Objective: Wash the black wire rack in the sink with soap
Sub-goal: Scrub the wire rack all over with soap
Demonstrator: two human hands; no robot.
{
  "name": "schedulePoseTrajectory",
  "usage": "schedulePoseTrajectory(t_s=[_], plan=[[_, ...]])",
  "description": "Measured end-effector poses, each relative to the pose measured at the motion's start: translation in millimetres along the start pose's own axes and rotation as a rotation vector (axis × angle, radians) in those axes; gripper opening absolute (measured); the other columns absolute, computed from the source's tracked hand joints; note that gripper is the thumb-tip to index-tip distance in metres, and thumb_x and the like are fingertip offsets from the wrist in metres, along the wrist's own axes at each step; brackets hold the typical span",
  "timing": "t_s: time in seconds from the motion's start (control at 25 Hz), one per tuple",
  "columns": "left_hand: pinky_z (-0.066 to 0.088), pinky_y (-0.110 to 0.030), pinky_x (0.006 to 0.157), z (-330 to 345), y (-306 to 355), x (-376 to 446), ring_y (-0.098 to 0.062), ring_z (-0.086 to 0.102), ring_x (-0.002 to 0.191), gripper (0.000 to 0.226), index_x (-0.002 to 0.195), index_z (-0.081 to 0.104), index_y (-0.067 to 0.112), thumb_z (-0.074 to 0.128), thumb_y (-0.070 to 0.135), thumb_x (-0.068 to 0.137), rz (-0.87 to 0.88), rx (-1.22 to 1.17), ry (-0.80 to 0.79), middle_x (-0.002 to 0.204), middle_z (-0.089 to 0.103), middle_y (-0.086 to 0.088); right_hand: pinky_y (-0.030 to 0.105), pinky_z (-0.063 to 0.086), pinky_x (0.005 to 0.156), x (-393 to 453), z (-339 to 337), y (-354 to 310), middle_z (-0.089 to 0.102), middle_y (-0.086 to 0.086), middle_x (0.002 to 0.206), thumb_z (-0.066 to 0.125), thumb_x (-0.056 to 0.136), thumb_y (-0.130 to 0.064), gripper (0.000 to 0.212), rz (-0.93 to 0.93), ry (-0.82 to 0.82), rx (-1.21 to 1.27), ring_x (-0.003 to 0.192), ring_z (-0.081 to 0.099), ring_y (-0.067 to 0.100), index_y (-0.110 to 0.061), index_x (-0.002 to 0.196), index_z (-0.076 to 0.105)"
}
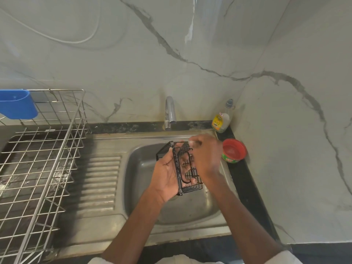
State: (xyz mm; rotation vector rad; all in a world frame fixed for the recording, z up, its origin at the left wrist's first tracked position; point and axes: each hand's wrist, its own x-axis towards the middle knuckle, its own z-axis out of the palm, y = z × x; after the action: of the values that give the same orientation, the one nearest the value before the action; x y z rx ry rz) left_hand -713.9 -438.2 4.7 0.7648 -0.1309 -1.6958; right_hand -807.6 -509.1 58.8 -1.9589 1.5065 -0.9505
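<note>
The black wire rack is held on edge over the steel sink bowl. My left hand grips it from the left, palm toward me, fingers showing through the wires. My right hand lies over the rack's right side, fingers curled near its top edge by something pale and soapy; whether it holds a scrubber is hidden by blur. A soap tub with a red inside sits on the counter right of the sink. A dish liquid bottle stands in the back corner.
The chrome tap rises behind the bowl; no water stream shows. A ribbed drainboard lies left of the bowl. A large metal dish rack with a blue cutlery holder fills the left. Marble walls close the back and right.
</note>
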Motion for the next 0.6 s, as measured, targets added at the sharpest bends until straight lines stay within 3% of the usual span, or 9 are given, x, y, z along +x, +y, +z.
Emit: schedulePoseTrajectory(t_s=[0.12, 0.16, 0.24, 0.32, 0.44, 0.52, 0.6], plan=[[0.049, -0.044, 0.084, -1, -3, 2, -0.027, 0.068, 0.095, 0.051, 0.109, 0.080, 0.012, 0.042, 0.047, 0.111, 0.006, -0.056, 0.005, 0.103, 0.073, -0.010, 0.013, 0.046, 0.057, -9, 0, -9, 0.072, -0.007, 0.071, 0.064, 0.084, 0.010, 0.039, -0.113, -0.089, 0.025, 0.061, 0.059, -0.001, -0.026, 0.075, 0.078], [0.049, -0.044, 0.086, -3, -2, 3, -0.028, 0.067, 0.099, 0.050, 0.114, 0.078, 0.012, 0.042, 0.047, 0.111, 0.009, -0.076, -0.011, 0.108, 0.072, -0.011, 0.016, 0.051, 0.059, -14, -1, -9, 0.073, -0.009, 0.075, 0.063, 0.086, 0.010, 0.038, -0.124, -0.107, 0.052, 0.063, 0.063, -0.001, -0.024, 0.082, 0.081], [0.047, -0.047, 0.089, -6, -1, 6, -0.029, 0.065, 0.106, 0.053, 0.131, 0.072, 0.011, 0.041, 0.049, 0.112, 0.028, -0.032, -0.008, 0.123, 0.071, -0.011, 0.005, 0.050, 0.061, -9, -6, -2, 0.077, -0.009, 0.092, 0.064, 0.091, 0.008, 0.031, 0.005, -0.061, 0.100, 0.071, 0.068, -0.006, -0.016, 0.104, 0.081], [0.043, -0.050, 0.090, -7, 1, 7, -0.030, 0.063, 0.112, 0.053, 0.138, 0.069, 0.014, 0.042, 0.051, 0.111, 0.025, -0.030, -0.012, 0.134, 0.068, -0.009, 0.002, 0.050, 0.071, 3, -7, 3, 0.078, -0.007, 0.104, 0.068, 0.090, 0.005, 0.031, 0.071, 0.039, 0.119, 0.085, 0.070, -0.004, -0.018, 0.108, 0.080], [0.048, -0.043, 0.086, -3, -3, 7, -0.028, 0.068, 0.099, 0.050, 0.113, 0.079, 0.014, 0.044, 0.048, 0.110, 0.022, -0.064, 0.015, 0.113, 0.072, -0.009, 0.008, 0.051, 0.082, 1, 5, -12, 0.078, -0.007, 0.104, 0.067, 0.089, 0.005, 0.034, -0.053, -0.085, 0.100, 0.093, 0.069, 0.001, -0.021, 0.105, 0.080], [0.049, -0.041, 0.084, 3, -5, 3, -0.027, 0.067, 0.094, 0.044, 0.107, 0.078, 0.013, 0.051, 0.047, 0.105, 0.010, -0.067, -0.015, 0.103, 0.071, -0.008, 0.022, 0.055, 0.081, -9, 11, -10, 0.075, -0.002, 0.097, 0.062, 0.086, 0.008, 0.035, -0.196, -0.172, -0.030, 0.088, 0.066, 0.009, -0.019, 0.099, 0.081], [0.045, -0.040, 0.076, 6, -6, 1, -0.025, 0.062, 0.087, 0.041, 0.103, 0.077, 0.015, 0.055, 0.050, 0.100, 0.020, 0.003, -0.041, 0.096, 0.069, -0.005, 0.018, 0.052, 0.076, -3, 5, 6, 0.073, -0.001, 0.095, 0.066, 0.080, 0.011, 0.037, -0.225, -0.100, -0.184, 0.085, 0.062, 0.011, -0.018, 0.098, 0.080]])
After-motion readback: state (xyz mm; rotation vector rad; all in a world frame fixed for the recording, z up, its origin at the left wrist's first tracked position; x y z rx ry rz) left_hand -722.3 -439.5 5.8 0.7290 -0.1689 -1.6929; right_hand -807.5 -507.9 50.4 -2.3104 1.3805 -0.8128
